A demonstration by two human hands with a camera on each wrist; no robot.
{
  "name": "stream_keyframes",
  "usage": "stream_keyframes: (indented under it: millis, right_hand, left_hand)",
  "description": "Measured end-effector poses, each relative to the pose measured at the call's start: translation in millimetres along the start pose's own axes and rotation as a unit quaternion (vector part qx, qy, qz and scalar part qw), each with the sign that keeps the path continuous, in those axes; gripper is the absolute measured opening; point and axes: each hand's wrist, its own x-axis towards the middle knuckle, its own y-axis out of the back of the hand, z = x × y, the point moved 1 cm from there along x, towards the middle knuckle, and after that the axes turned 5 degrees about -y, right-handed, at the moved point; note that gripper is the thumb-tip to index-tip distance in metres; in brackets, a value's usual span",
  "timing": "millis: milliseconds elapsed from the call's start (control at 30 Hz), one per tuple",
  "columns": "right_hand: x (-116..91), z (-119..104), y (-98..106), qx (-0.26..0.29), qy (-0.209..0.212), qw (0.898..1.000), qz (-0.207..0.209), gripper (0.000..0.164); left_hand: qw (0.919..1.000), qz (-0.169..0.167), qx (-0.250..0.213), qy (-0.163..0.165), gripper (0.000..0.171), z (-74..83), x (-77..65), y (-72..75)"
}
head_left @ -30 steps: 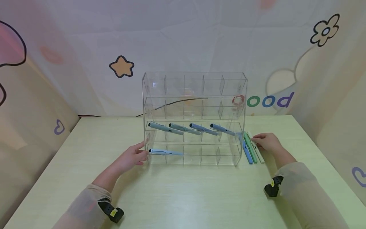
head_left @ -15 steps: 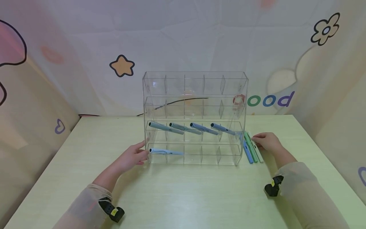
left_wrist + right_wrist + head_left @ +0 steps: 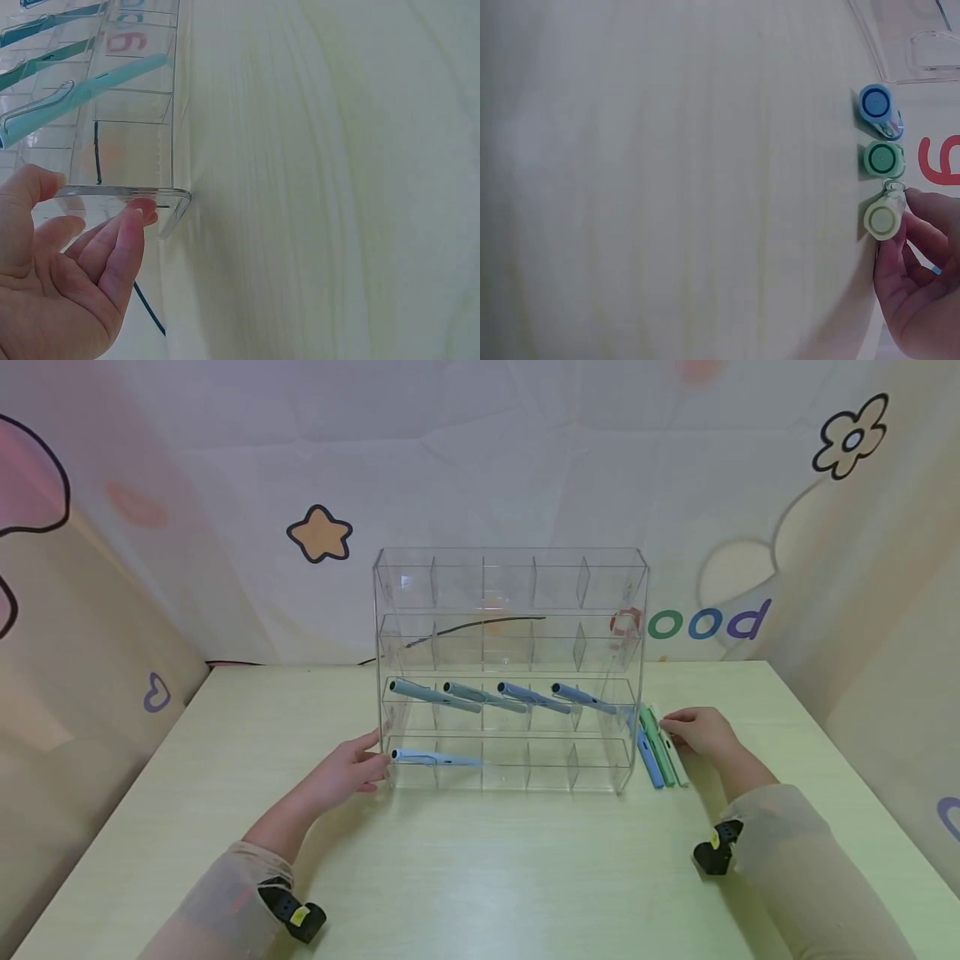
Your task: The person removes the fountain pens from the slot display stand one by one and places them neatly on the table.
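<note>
A clear tiered display rack (image 3: 510, 566) stands upright on the table, divided into small compartments. My left hand (image 3: 351, 768) grips its left side panel, thumb on one face and fingers on the other, as the left wrist view shows. To the right of the rack, my right hand (image 3: 705, 732) pinches a pale whitish-green pen (image 3: 883, 219) between thumb and fingers. Beside that pen lie a green pen (image 3: 657, 747) and a blue pen (image 3: 649, 762), side by side on the table. A light blue pen (image 3: 435, 758) rests in the lowest tier, at its left end.
Several teal and blue pens (image 3: 427, 693) lie slanted across the second tier from the bottom. A printed cloth backdrop (image 3: 510, 460) rises behind and beside the pale wooden table (image 3: 487, 877). Each sleeve carries a small black wrist camera (image 3: 712, 852).
</note>
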Motion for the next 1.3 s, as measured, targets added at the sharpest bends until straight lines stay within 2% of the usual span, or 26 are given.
stream_keyframes:
  millis: [467,867,1133,1300]
  right_hand:
    - [-4.7,0.2,7.0,-0.011,-0.011,1.0,0.004,0.047]
    - [-29.0,2.3,19.5,0.0,0.075,0.997,-0.005,0.055]
    - [-39.8,-1.2,19.7,0.002,0.079,0.997,0.005,0.058]
    - [-51.7,-5.9,17.4,0.007,0.104,0.994,0.012,0.059]
  left_hand:
    - [1.0,-0.002,0.0,0.0,0.061,-0.7,0.3,0.1]
    - [0.9999,-0.008,-0.005,-0.007,0.061,-1.5,0.5,0.6]
    - [1.0,-0.003,-0.001,0.001,0.061,-1.3,0.2,0.3]
    - [0.9999,-0.009,0.0,-0.006,0.062,0.2,-0.7,0.6]
